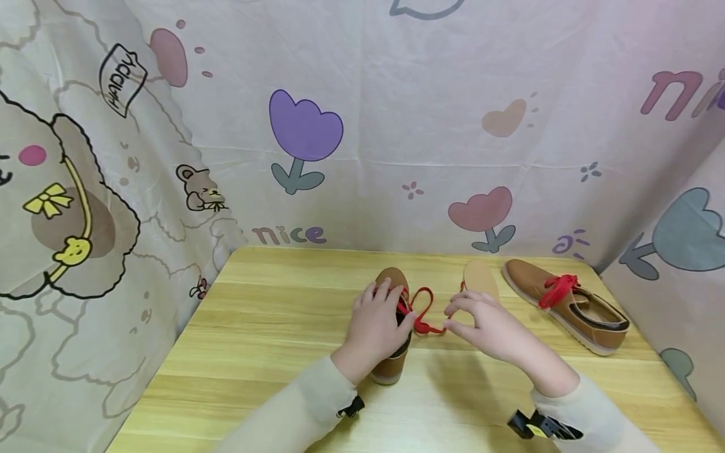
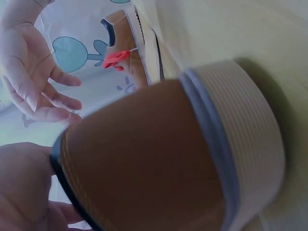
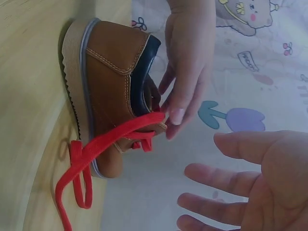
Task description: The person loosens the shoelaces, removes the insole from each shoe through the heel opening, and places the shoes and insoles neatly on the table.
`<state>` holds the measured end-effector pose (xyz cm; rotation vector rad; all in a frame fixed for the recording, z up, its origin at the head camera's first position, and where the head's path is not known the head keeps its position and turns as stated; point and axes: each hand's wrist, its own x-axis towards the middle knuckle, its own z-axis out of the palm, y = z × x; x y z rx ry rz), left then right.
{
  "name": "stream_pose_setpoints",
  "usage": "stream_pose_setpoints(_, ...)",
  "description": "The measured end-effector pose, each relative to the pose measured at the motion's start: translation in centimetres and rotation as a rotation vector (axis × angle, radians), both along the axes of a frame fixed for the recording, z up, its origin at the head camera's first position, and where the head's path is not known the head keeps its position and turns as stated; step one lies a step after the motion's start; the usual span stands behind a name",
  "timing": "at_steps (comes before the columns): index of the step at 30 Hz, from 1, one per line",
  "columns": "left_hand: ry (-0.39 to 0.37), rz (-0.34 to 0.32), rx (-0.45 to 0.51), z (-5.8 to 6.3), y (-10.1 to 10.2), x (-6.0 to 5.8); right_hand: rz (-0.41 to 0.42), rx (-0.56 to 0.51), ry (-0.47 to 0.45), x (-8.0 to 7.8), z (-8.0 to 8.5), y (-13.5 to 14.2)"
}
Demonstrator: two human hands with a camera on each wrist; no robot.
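Observation:
A brown shoe point(image 1: 391, 368) with a dark collar and red laces stands upright on the table, toe pointing away. My left hand point(image 1: 376, 324) holds it over the lacing, its fingers bent across the top and the thumb by the tongue. From the shoe a loose red shoelace point(image 3: 103, 139) trails onto the tabletop. Right of the shoe, my right hand point(image 1: 489, 324) hovers, fingers spread and apart from the lace in the right wrist view. In the left wrist view the brown heel point(image 2: 144, 154) fills the middle, with the right hand point(image 2: 36, 72) beyond.
A second brown shoe point(image 1: 603, 330) with a red bow lies at the table's right. Between the shoes is a tan oval piece point(image 1: 480, 277) like an insole, partly behind my right hand. A printed curtain point(image 1: 362, 126) hangs along the wooden table's point(image 1: 260, 352) back edge.

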<state>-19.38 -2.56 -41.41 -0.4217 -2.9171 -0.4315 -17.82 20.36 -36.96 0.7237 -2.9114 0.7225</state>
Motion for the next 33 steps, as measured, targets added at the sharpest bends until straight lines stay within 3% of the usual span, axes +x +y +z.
stream_pose_setpoints(11, -0.068, 0.055, -0.132, -0.3, 2.6, -0.5, 0.0, -0.001, 0.001, 0.6, 0.5, 0.5)
stream_pose_setpoints(16, -0.067, 0.08, -0.139, -0.9, 2.9, -0.8, 0.007, -0.002, -0.009, 0.8, 0.5, 0.5)
stream_pose_setpoints(23, -0.041, 0.078, -0.113, -0.9, 2.3, -1.1, 0.012, 0.0, -0.012, 1.0, 0.5, 0.7)
stream_pose_setpoints(33, -0.025, 0.062, -0.078, -1.0, -0.1, -1.3, 0.0, -0.009, -0.012, 1.4, 1.0, 1.2)
